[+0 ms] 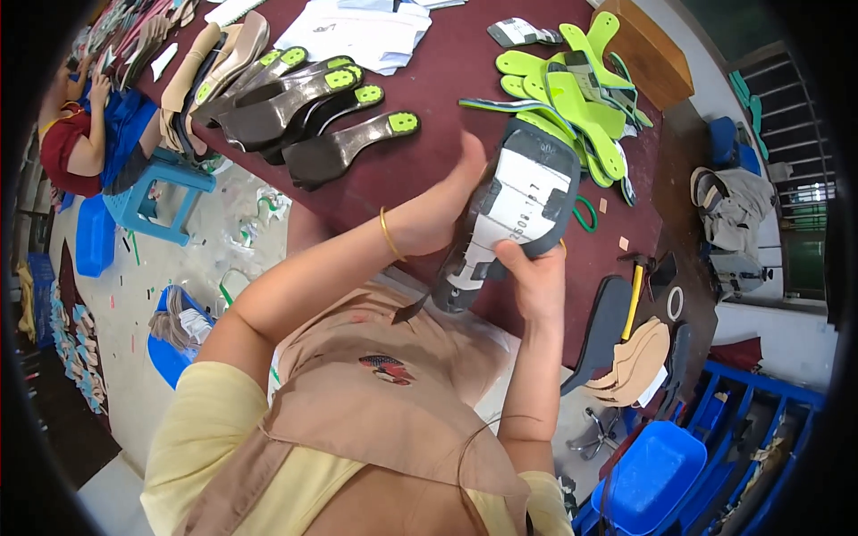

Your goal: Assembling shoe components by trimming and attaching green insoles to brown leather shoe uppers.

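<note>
An insole (518, 204) with a white underside and dark wrapped edges is held up in front of me, tilted, wide end away from me. A dark tail (409, 311) sticks out by its narrow end. My right hand (536, 281) grips its right edge, the thumb on the white face and the fingers hidden behind. Against the left edge lies my left hand (451, 196), one digit stretched out and the others out of sight behind the insole. Beyond it on the table is a pile of lime-green insoles (576, 103).
Several dark, glossy insoles (304, 112) with green heel pads lie on the maroon table (429, 80) at far left, near white papers (357, 34). A yellow-handled hammer (635, 299), tan sole pieces (636, 357) and a blue bin (651, 478) are at right. Another person (89, 143) sits at far left.
</note>
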The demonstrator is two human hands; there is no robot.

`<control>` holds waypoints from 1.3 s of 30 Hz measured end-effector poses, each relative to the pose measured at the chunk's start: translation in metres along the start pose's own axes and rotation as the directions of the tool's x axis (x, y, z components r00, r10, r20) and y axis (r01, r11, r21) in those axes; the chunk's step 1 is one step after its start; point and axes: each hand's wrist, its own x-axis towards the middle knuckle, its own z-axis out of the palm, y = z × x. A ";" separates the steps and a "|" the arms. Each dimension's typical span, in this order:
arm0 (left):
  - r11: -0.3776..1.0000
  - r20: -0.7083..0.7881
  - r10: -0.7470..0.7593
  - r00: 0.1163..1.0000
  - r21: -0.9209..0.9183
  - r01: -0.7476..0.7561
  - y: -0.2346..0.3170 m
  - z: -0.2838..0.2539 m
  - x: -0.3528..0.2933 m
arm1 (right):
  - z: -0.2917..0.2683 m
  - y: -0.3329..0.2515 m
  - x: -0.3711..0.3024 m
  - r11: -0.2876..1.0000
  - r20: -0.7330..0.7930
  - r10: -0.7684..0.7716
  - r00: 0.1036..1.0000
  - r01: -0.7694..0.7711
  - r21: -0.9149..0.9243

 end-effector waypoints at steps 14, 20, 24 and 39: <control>0.803 -0.081 0.556 0.827 0.311 -0.509 -0.062 0.000 0.015 | 0.017 0.011 0.013 0.947 -0.247 -0.072 0.966 -0.012 -0.320; 0.877 -0.196 0.462 0.865 0.247 -0.412 -0.111 0.000 0.033 | 0.004 0.031 -0.010 0.951 -0.402 -0.001 0.916 -0.123 -0.283; 0.966 -0.158 0.204 0.966 0.190 -0.173 -0.123 -0.001 0.040 | -0.016 0.034 -0.037 0.943 -0.397 -0.059 0.916 -0.079 -0.323; 0.908 0.392 -0.079 0.917 0.408 -0.097 -0.077 -0.009 -0.012 | -0.036 -0.010 -0.047 0.891 -0.257 -0.111 0.960 -0.019 -0.453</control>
